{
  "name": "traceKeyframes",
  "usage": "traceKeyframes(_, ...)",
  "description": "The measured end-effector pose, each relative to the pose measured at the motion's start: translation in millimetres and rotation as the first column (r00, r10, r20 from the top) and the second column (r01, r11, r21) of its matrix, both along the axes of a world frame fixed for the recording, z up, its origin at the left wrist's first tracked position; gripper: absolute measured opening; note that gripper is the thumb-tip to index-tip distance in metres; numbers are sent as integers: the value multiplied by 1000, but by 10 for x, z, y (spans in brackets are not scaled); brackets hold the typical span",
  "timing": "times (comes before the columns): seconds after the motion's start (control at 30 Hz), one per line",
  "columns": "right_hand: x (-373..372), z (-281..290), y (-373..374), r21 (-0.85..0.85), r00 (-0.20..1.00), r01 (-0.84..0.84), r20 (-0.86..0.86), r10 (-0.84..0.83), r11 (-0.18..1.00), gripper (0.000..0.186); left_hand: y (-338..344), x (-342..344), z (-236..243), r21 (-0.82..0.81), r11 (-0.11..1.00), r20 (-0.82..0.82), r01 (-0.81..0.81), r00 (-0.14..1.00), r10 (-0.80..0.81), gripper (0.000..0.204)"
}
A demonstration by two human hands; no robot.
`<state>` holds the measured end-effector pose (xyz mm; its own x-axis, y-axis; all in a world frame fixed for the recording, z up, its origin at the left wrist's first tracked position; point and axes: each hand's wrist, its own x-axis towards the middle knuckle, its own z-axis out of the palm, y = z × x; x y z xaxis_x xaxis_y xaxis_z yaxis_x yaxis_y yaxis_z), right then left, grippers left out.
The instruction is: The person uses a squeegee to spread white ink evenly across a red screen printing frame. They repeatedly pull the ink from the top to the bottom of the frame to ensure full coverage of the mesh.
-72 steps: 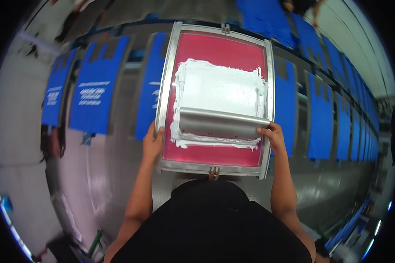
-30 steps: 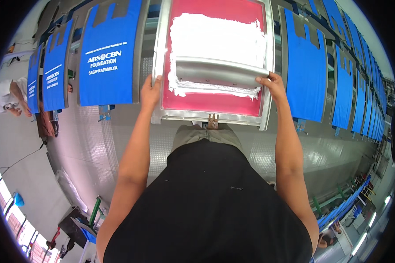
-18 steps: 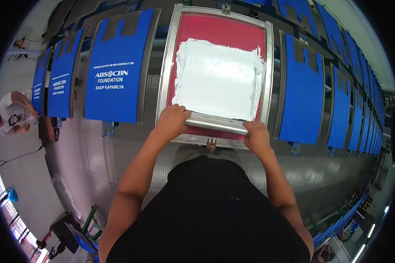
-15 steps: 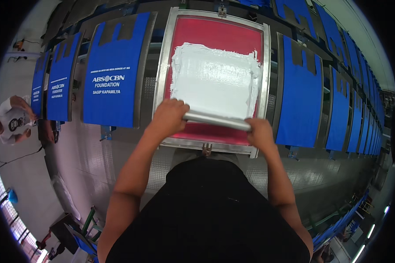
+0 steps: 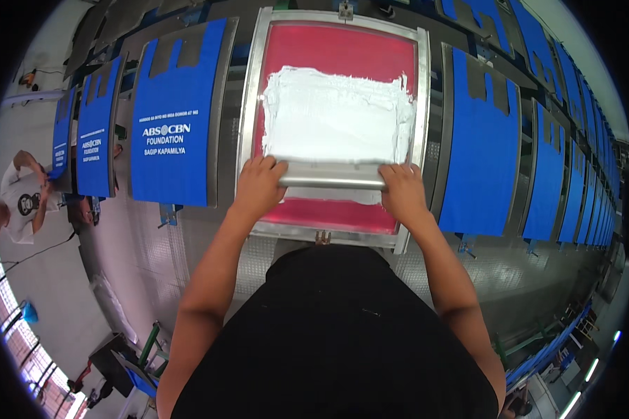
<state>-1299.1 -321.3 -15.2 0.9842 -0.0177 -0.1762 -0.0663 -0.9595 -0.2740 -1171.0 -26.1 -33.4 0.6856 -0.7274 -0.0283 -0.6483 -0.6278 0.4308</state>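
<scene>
A metal-framed printing screen [image 5: 251,126] with pink mesh lies flat in front of me, its middle covered in white ink [image 5: 335,115]. A long metal squeegee [image 5: 332,180] lies across the near part of the screen. My left hand [image 5: 257,187] grips its left end and my right hand [image 5: 400,192] grips its right end. A thin band of white ink shows just below the squeegee.
Blue bags [image 5: 171,119] with white print lie on platens to the left; plain blue bags [image 5: 481,146] run off to the right along a long metal table [image 5: 154,258]. A person in a white shirt [image 5: 17,199] stands at far left.
My hands shifted from the screen frame's sides onto the squeegee, then moved the squeegee a little toward the far side over the white ink.
</scene>
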Motion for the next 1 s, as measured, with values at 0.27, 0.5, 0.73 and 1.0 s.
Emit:
traceKeyframes(0.27,-293,-431,313,22,980,22,-199,-17,1000,30,261,-351,-587,-37,999,-113,-23,993,19,27)
traceKeyframes(0.5,-238,-453,592,-39,992,68,-100,-72,997,45,487,-285,-669,-169,985,42,-29,998,37,35)
traceKeyframes(0.73,1702,-410,-555,-230,998,34,-44,-45,972,35,-683,1695,-357,69,989,2,-129,992,129,22)
traceKeyframes(1.0,443,97,-87,-130,954,-18,-300,-22,991,44,-86,403,-70,140,990,-170,-33,984,57,31)
